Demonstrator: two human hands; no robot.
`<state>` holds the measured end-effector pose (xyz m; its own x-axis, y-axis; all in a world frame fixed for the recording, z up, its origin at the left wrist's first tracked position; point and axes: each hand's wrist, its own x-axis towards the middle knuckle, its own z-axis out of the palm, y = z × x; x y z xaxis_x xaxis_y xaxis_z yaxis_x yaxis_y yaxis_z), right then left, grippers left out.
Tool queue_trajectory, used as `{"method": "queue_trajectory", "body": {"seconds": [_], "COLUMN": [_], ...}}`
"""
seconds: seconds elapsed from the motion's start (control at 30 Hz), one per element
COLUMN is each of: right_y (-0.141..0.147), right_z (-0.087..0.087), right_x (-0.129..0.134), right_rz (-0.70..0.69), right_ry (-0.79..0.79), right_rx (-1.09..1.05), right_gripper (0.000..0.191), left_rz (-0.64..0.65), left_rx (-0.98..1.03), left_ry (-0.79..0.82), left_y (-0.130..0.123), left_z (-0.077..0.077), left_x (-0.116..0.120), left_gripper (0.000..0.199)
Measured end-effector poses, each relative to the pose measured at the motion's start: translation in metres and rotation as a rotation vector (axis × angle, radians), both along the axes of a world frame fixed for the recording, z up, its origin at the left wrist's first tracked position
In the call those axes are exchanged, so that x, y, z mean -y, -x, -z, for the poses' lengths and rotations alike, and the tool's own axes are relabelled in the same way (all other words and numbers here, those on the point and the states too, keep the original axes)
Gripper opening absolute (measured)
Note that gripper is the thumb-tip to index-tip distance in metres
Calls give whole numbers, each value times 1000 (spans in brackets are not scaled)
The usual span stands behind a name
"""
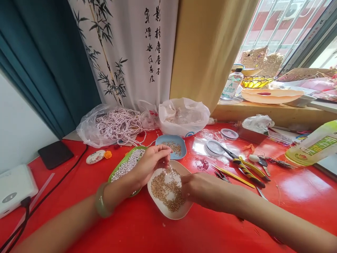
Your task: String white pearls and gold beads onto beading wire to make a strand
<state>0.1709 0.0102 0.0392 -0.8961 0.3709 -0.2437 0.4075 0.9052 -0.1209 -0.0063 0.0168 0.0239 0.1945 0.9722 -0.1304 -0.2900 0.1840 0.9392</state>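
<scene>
My left hand [152, 162], a pale green bangle [102, 201] on its wrist, is closed in a pinch above the back edge of a white dish [171, 215]. A thin, clear, glinting strand [172, 173] hangs from its fingertips. Many small gold beads [161, 189] lie in the dish. My right hand [195, 188] is closed over the dish's right side; what its fingers hold is hidden. Partly behind my left hand is a green tray [116, 173] of white pearl beads [131, 163]. A blue dish [181, 141] with more gold beads [176, 148] stands just behind.
Pearl strands [118, 124] in a plastic bag and a white bag [184, 116] line the back. Black-and-yellow pliers [247, 172], yellow tweezers [234, 176] and a spool [214, 147] lie right. A bottle [313, 144] is far right; a black phone [55, 154] and cable [60, 179] are left.
</scene>
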Motion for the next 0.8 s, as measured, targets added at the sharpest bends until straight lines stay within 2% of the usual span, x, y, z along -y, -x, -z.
{"method": "queue_trajectory", "body": {"seconds": [0.1, 0.3, 0.57, 0.8], "right_y": [12, 27, 20, 2], "right_z": [-2, 6, 30, 22], "right_x": [-3, 0, -6, -15], "right_rz": [-106, -188, -7, 219], "right_ry": [-135, -261, -292, -183], "right_rx": [150, 163, 25, -78], "right_gripper": [20, 19, 26, 25], "left_rz": [-3, -5, 119, 219], "left_rx": [-1, -6, -90, -258], "left_ry": [12, 11, 34, 59], "left_y": [0, -2, -15, -19], "left_z": [0, 1, 12, 14], "left_x": [0, 2, 15, 20], "left_gripper": [12, 14, 12, 9]}}
